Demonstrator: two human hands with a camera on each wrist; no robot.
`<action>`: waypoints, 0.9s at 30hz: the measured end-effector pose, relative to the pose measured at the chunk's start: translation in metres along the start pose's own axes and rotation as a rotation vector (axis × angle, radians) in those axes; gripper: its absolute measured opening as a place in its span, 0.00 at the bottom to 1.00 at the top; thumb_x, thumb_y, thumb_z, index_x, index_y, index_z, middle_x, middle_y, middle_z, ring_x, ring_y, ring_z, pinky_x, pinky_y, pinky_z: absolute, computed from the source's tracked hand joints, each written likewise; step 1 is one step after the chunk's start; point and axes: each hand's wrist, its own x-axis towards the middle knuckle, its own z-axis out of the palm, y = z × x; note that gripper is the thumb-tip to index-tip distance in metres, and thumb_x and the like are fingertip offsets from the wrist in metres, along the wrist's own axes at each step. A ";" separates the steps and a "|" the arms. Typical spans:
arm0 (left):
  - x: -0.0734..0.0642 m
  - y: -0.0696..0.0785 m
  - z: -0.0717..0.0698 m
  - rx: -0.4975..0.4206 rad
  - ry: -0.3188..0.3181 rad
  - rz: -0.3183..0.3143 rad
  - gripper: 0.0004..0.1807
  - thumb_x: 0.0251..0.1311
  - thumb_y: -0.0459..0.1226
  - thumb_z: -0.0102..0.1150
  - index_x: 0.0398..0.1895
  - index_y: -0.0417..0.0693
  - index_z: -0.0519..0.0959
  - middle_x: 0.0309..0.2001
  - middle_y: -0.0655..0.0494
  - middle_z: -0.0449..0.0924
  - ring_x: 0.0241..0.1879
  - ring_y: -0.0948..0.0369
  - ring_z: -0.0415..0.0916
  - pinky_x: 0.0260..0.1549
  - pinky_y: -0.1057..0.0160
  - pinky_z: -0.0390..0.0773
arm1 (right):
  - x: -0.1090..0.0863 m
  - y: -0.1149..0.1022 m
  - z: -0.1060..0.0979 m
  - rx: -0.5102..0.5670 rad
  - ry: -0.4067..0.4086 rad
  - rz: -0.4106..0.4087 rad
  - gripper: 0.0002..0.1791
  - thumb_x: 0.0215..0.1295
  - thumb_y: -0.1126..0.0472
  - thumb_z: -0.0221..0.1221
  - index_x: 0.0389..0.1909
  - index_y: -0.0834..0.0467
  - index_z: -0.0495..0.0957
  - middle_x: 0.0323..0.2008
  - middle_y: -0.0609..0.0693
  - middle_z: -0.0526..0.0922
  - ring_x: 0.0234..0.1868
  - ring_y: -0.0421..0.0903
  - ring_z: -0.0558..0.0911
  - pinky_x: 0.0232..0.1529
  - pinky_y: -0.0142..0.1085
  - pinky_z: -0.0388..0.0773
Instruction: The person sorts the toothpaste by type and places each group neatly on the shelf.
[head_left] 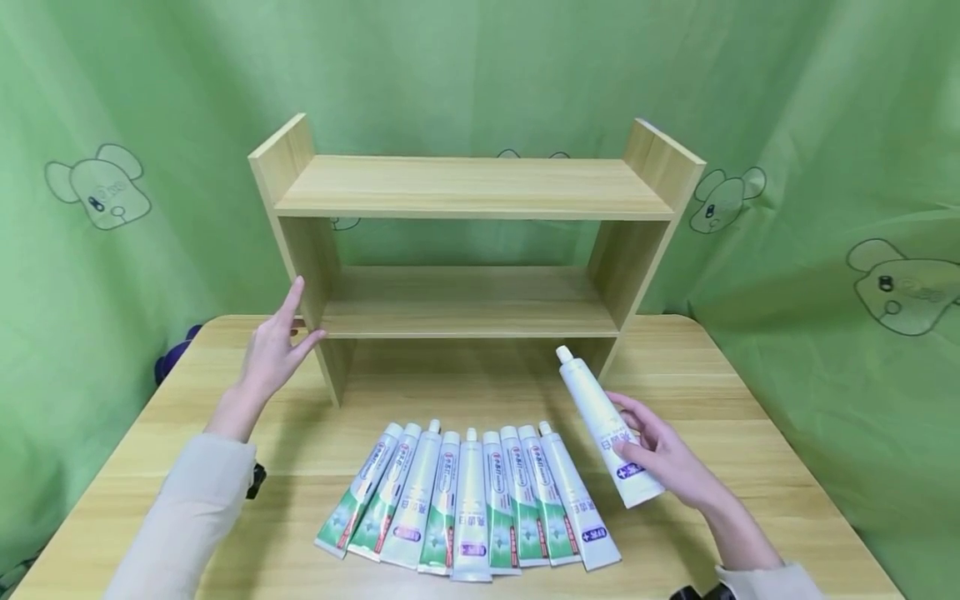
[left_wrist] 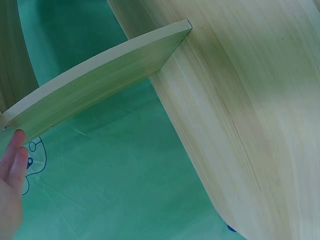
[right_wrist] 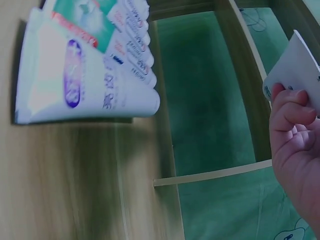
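Note:
My right hand (head_left: 663, 454) holds a white toothpaste tube (head_left: 603, 421) between thumb and fingers, cap tilted up and to the left, above the table. In the right wrist view the curled fingers (right_wrist: 295, 107) grip this white tube (right_wrist: 295, 70). With extended fingers, my left hand (head_left: 272, 354) touches the left side panel of the wooden shelf (head_left: 472, 187), thumb near the middle board's front edge. The left wrist view has its fingertips (left_wrist: 19, 150) against the panel's outer face. In front of the shelf lies a fanned row of several toothpaste tubes (head_left: 471, 508), some green and white, others plain white.
The two-tier shelf stands at the back of the wooden table (head_left: 712, 400), with raised side panels at both ends. Green curtain fabric (head_left: 465, 75) with cartoon outlines hangs behind and beside it. A dark purple object (head_left: 176, 354) shows past the table's left edge.

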 end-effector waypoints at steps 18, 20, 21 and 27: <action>-0.003 0.003 0.002 -0.027 -0.037 -0.034 0.55 0.48 0.29 0.65 0.72 0.61 0.40 0.50 0.26 0.70 0.31 0.39 0.78 0.21 0.51 0.79 | 0.004 -0.030 0.001 0.094 0.097 -0.157 0.34 0.62 0.80 0.41 0.65 0.48 0.56 0.50 0.40 0.77 0.26 0.42 0.81 0.16 0.39 0.80; -0.004 0.002 0.002 -0.029 -0.031 -0.036 0.55 0.47 0.28 0.65 0.72 0.61 0.40 0.51 0.26 0.70 0.31 0.39 0.78 0.21 0.50 0.80 | 0.006 -0.034 0.000 0.104 0.094 -0.181 0.34 0.61 0.80 0.40 0.65 0.49 0.56 0.50 0.41 0.77 0.26 0.42 0.81 0.16 0.38 0.79; -0.004 0.002 0.002 -0.027 -0.029 -0.037 0.55 0.47 0.28 0.65 0.72 0.62 0.40 0.50 0.26 0.70 0.31 0.39 0.78 0.21 0.50 0.80 | 0.007 -0.036 0.000 0.112 0.092 -0.197 0.35 0.61 0.81 0.39 0.66 0.50 0.56 0.50 0.42 0.77 0.26 0.42 0.81 0.16 0.37 0.79; -0.002 0.002 0.000 -0.023 -0.025 -0.039 0.54 0.48 0.29 0.65 0.72 0.60 0.41 0.47 0.27 0.72 0.30 0.40 0.78 0.25 0.48 0.80 | 0.013 -0.046 -0.003 0.187 0.063 -0.273 0.36 0.59 0.83 0.37 0.66 0.52 0.57 0.51 0.44 0.77 0.29 0.41 0.81 0.17 0.35 0.80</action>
